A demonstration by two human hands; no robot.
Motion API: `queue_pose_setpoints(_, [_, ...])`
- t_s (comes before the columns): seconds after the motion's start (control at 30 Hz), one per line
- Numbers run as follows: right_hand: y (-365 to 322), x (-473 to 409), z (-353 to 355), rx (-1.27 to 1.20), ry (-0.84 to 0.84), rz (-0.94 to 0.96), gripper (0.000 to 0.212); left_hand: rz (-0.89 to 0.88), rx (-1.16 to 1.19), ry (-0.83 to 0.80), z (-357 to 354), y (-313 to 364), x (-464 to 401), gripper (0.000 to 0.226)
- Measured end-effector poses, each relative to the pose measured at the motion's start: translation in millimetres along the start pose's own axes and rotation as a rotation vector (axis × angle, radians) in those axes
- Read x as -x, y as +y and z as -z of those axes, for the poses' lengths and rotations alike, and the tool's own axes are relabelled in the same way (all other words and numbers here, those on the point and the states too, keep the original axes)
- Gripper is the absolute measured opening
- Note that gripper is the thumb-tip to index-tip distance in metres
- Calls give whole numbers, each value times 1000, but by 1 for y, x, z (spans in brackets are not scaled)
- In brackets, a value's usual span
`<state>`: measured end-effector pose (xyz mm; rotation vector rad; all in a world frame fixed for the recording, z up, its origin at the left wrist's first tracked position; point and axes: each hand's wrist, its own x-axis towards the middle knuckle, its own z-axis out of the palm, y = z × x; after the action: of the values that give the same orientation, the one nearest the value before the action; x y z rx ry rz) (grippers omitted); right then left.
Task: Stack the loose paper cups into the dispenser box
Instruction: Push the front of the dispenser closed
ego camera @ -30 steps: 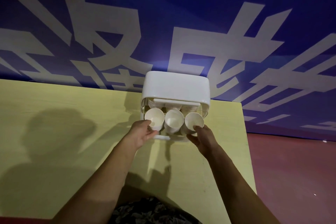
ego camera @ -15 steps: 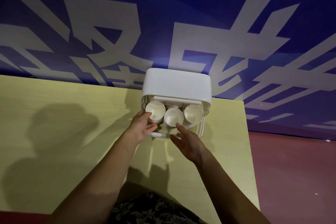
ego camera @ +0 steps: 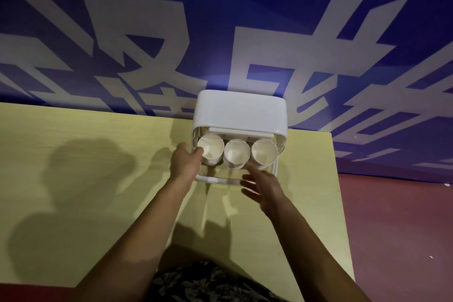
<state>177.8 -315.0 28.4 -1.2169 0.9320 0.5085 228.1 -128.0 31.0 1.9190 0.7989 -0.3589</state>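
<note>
At the far edge of one pale yellow wooden table (ego camera: pixel 73 179) stands one white plastic dispenser box (ego camera: pixel 239 111); three stacks of white paper cups (ego camera: pixel 237 153) lie side by side inside, mouths outward; the left hand (ego camera: pixel 185 163) pinches the leftmost stack's rim; the right hand (ego camera: pixel 263 185) hovers below, fingers spread, holding nothing.

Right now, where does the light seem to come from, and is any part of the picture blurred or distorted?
Head view: dark shadows of the arms and head fall on the table, left of and near the box, so light likely comes from the right and behind; a bright patch glows on the wall above the box; the right hand looks slightly blurred; the wide lens bends the table edge.
</note>
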Motion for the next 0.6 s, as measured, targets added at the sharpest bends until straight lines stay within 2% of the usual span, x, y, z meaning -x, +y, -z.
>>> queue_pose_setpoints(0.07, [-7,4,17,60,203,154,32,-197,-228,140,8,6,2,67])
queue_pose_setpoints(0.13, [-23,1,31,179,397,320,45,-359,-362,229,11,18,1,68])
queue_pose_setpoints(0.23, [-55,-4,38,398,433,448,70,-475,-489,230,8,38,-3,74])
queue_pose_setpoints(0.33, [-80,-17,31,478,317,463,90,-379,-469,133,1,52,-11,79])
queue_pose_setpoints(0.47, [-89,-37,21,369,222,372,78,-180,-365,25,-5,52,-20,82])
queue_pose_setpoints(0.6, [-76,-44,25,362,179,312,94,-99,-280,-35,-4,45,-19,80])
